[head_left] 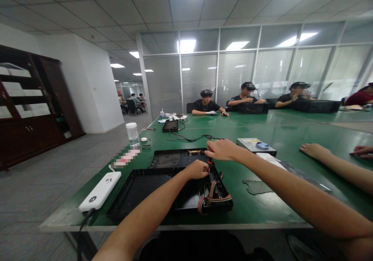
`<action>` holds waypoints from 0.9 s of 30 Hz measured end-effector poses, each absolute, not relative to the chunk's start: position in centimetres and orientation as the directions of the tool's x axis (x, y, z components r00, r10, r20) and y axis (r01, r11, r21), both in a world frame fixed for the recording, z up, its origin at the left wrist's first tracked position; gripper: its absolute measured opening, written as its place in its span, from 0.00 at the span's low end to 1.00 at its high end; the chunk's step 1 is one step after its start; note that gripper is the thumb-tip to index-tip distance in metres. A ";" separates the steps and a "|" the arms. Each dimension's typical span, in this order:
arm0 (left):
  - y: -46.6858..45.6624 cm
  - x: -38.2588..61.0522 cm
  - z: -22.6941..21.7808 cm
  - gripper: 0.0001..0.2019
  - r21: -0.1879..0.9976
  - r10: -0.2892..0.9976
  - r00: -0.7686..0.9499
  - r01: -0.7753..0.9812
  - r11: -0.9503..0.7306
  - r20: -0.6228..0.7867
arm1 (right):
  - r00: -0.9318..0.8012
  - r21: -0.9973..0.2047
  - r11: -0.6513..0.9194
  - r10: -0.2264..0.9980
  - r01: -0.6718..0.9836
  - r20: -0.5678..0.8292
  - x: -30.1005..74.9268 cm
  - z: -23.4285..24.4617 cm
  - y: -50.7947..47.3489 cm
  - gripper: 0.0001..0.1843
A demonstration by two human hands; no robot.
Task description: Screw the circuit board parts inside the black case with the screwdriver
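Observation:
A black open plastic case [140, 193] lies on the green table [291, 136] in front of me. A bundle of striped ribbon wires [211, 198] sits at the case's right end. My left hand [197, 169] is closed in a fist over the case's far right part; what it holds is hidden. My right hand [221, 150] is closed around a tool with a red and black handle [209, 159], just beyond the left hand. A second black tray-like part [175, 158] lies behind the case.
A white power bank [100, 191] with a cable lies at the table's left edge. A clear jar [133, 134], a grey box [255, 145] and loose black wires [189, 138] sit further back. Another person's hand [314, 151] rests at right. Several people sit at the far side.

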State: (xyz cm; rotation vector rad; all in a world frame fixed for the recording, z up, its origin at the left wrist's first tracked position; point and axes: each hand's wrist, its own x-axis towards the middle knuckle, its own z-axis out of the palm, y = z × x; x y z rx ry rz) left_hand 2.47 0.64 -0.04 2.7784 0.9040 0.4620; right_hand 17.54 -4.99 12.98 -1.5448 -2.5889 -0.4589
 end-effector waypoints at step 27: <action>-1.1 -2.1 3.9 0.03 -0.169 0.637 0.761 0.617 -0.769 -0.124 | 0.151 -0.911 0.402 0.910 -0.091 0.386 25.9 -1.1 0.0 0.14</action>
